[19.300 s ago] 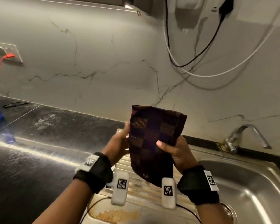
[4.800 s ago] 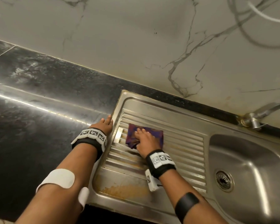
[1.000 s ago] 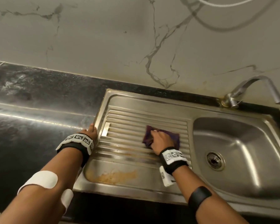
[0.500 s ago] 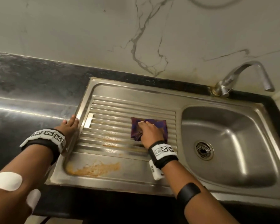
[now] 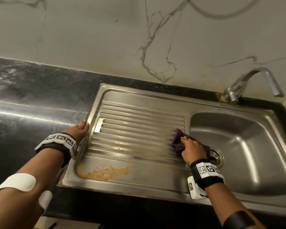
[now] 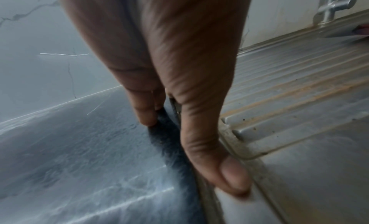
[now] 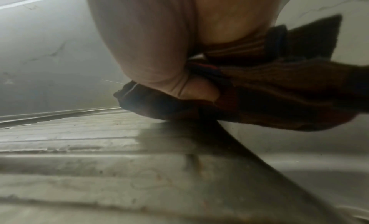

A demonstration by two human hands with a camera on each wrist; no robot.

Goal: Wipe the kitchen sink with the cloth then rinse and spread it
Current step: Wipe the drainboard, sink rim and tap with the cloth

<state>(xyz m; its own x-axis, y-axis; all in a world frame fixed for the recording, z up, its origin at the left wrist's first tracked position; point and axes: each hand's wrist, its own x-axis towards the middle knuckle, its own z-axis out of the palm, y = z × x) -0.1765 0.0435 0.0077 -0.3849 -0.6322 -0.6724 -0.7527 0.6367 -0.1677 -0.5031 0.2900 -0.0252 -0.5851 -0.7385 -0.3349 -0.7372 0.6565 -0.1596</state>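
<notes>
A dark purple checked cloth lies bunched at the right end of the steel sink's ribbed drainboard, at the lip of the basin. My right hand sits on top of it. In the right wrist view the thumb pinches the folded cloth, which overhangs the basin edge. My left hand rests at the sink's left rim with straight fingers. In the left wrist view the fingers touch the black counter and the thumb lies along the rim.
An orange stain covers the flat front of the drainboard, and orange streaks run along the ribs. The drain is just right of my right hand. A chrome tap stands at the back right. Black stone counter extends left; a marble wall rises behind.
My right hand has slid the cloth rightwards along the ribs, from the middle of the drainboard to the basin edge, and the cloth is now bunched. The left hand stays at the rim.
</notes>
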